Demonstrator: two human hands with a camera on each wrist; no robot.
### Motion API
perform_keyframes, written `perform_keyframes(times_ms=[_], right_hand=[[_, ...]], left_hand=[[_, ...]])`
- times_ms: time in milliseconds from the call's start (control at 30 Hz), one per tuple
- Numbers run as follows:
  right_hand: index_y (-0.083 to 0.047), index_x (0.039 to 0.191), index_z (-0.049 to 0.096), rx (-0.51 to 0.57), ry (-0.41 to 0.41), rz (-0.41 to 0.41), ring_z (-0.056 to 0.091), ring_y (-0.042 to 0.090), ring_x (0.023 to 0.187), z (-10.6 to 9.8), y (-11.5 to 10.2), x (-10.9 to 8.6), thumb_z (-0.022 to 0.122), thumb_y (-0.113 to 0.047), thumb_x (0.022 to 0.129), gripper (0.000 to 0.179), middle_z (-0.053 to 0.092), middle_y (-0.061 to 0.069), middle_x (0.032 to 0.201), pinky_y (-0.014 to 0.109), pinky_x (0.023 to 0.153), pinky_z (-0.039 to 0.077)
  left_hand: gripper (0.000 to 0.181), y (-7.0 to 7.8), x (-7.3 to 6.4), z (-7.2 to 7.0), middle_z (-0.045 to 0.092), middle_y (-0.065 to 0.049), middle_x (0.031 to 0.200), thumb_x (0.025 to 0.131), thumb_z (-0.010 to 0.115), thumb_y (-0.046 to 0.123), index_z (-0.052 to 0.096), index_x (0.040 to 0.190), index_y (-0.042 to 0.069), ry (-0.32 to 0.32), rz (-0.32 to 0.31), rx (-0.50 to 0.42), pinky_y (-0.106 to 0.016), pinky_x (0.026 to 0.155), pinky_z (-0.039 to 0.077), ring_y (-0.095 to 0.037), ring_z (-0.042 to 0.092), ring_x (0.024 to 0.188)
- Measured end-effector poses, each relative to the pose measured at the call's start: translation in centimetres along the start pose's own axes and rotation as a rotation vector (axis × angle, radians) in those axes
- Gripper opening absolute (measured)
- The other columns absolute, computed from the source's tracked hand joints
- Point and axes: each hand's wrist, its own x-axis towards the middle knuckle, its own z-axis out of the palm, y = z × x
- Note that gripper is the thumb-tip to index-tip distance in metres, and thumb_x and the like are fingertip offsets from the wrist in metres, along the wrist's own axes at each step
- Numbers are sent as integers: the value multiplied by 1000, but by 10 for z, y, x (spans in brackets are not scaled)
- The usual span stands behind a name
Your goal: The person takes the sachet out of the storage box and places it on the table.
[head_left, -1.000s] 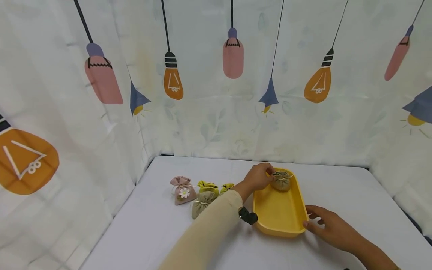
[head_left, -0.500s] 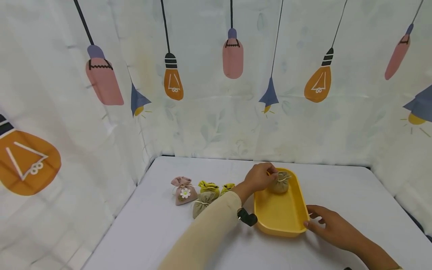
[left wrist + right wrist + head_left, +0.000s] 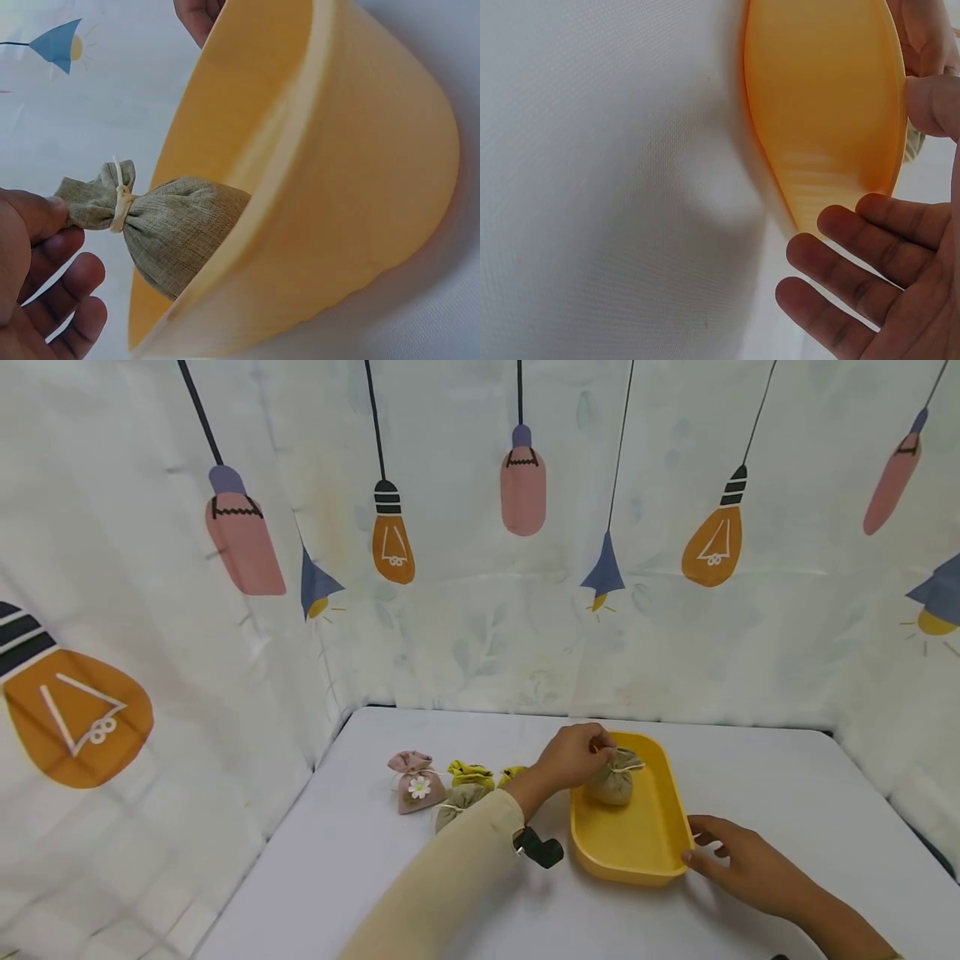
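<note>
My left hand (image 3: 566, 758) reaches over the far left rim of a yellow plastic tub (image 3: 630, 847). Between thumb and forefinger it pinches the gathered top of a grey-green drawstring pouch (image 3: 611, 785). In the left wrist view the pouch (image 3: 184, 229) is tied with a cream cord, and its round body dips behind the tub's rim (image 3: 300, 135). My right hand (image 3: 750, 870) is at the tub's near right side. From the right wrist, its thumb (image 3: 930, 105) touches the rim while the other fingers spread loosely by the outer wall.
Left of the tub stand a pink pouch with a white flower (image 3: 417, 785), two yellow-green pouches (image 3: 471, 775) and another grey-green pouch (image 3: 460, 800), partly behind my left sleeve (image 3: 442, 877). A white cloth covers the table (image 3: 300, 877); a lamp-print curtain (image 3: 465, 610) hangs behind.
The pouch in my left hand has come slightly toward me inside the tub and tipped more upright. My right hand stays by the tub; the view has shifted a little.
</note>
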Motion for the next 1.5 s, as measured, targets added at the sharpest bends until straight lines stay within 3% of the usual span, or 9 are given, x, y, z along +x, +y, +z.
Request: perform_keyframes(times_ms=[133, 400, 1067, 1500], right_hand=[[-2, 140, 56, -6, 10, -20, 64, 24, 105, 0, 0, 0, 71, -51, 94, 69, 64, 10, 129, 45, 83, 57], [-1, 140, 56, -3, 16, -29, 64, 24, 105, 0, 2, 0, 71, -52, 94, 70, 64, 10, 129, 44, 84, 57], [-1, 140, 56, -28, 20, -57, 63, 21, 107, 0, 4, -3, 69, -55, 94, 72, 63, 10, 132, 36, 81, 57], [-2, 140, 57, -39, 28, -81, 63, 19, 105, 1, 4, -3, 67, -56, 95, 71, 64, 6, 130, 32, 79, 56]], left_hand=[[5, 1, -5, -6, 62, 15, 90, 100, 70, 28, 71, 101, 23, 8, 13, -25, -21, 69, 51, -8, 56, 81], [9, 4, -16, -21, 64, 14, 91, 99, 71, 28, 73, 104, 21, 60, 72, -36, -20, 79, 50, -5, 58, 85], [7, 16, -46, -50, 65, 15, 89, 100, 71, 27, 72, 104, 21, 127, 165, -157, -24, 65, 52, -5, 60, 81], [9, 13, -65, -66, 67, 14, 89, 99, 71, 29, 72, 103, 21, 130, 168, -150, -25, 71, 52, -5, 59, 80]])
